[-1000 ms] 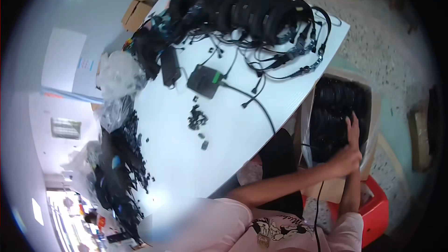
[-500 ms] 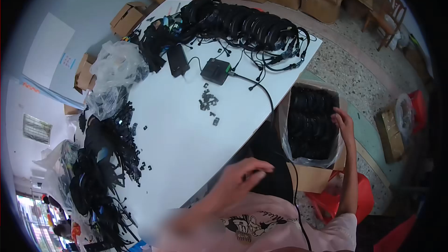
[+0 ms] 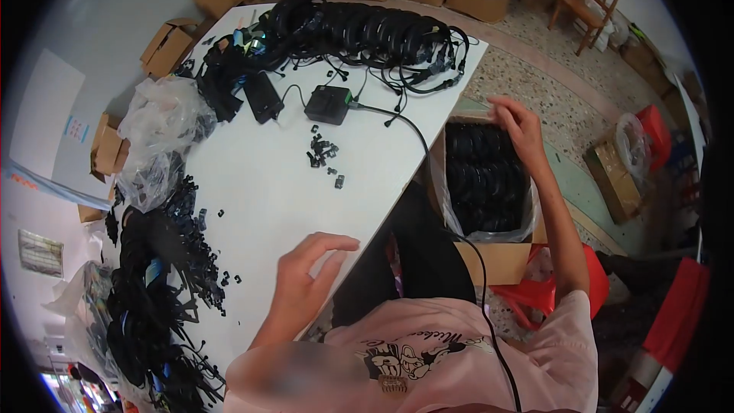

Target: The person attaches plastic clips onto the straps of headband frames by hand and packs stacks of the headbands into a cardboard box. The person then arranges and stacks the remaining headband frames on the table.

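Observation:
My left hand (image 3: pixel 307 277) hovers over the front edge of the white table (image 3: pixel 260 191), thumb and fingers apart, with nothing in it. Out to the right, my right hand (image 3: pixel 521 131) is at the far right corner of an open carton (image 3: pixel 493 258). Its fingers are spread and a little bent, with nothing visible in them; whether they touch the carton's edge I cannot tell. Black coiled cables (image 3: pixel 489 176) lie in rows inside the carton, within a clear plastic liner (image 3: pixel 456 218).
On the table are a black box (image 3: pixel 329 105) with a cable, a black phone-like slab (image 3: pixel 262 97), small black clips (image 3: pixel 322 153), a row of coiled cables (image 3: pixel 367 29), and heaped black straps (image 3: pixel 149 260) beside plastic bags (image 3: pixel 164 118). A red stool (image 3: pixel 592 279) stands by the carton.
My left hand has moved left, from above my lap to over the table edge. My right hand has shifted toward the carton's far corner. The view has turned slightly.

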Demonstrator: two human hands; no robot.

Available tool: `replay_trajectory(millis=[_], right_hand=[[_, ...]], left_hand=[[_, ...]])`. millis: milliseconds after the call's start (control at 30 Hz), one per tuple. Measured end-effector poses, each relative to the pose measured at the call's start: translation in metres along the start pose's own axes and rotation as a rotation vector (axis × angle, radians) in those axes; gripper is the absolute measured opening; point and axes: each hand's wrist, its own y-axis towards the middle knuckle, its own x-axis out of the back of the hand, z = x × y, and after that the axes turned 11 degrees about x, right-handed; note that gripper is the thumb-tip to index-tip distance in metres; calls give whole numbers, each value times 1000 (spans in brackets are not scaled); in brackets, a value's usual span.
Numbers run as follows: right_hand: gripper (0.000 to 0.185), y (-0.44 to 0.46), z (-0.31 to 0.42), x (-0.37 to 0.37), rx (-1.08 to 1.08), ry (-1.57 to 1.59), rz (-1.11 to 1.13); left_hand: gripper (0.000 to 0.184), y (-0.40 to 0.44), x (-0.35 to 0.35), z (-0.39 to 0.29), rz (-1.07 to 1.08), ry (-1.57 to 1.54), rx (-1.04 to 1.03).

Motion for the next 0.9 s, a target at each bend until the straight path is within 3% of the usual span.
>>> replay_trajectory(millis=[133,267,467,600,700,833,900], right_hand=[[26,43,29,-13,159,-54,-130],[29,82,39,-32,250,-73,-107],[31,157,25,-53,503,-358,-123],[28,255,-11,-79,470,35,-136],[28,328,-16,-103,532,-79,5],[26,369,-23,-147,445,-46,172],[27,374,-28,-168,377,84,172]], left_hand=[[18,2,-30,4,111,26,-93],[18,-4,-37,12,169,107,-125],[18,33,-4,-3,147,200,-150],[20,136,27,-13,196,133,-107],[21,214,43,-27,315,11,86],[18,253,56,-16,222,-184,78],[18,253,65,-16,156,-251,202]])
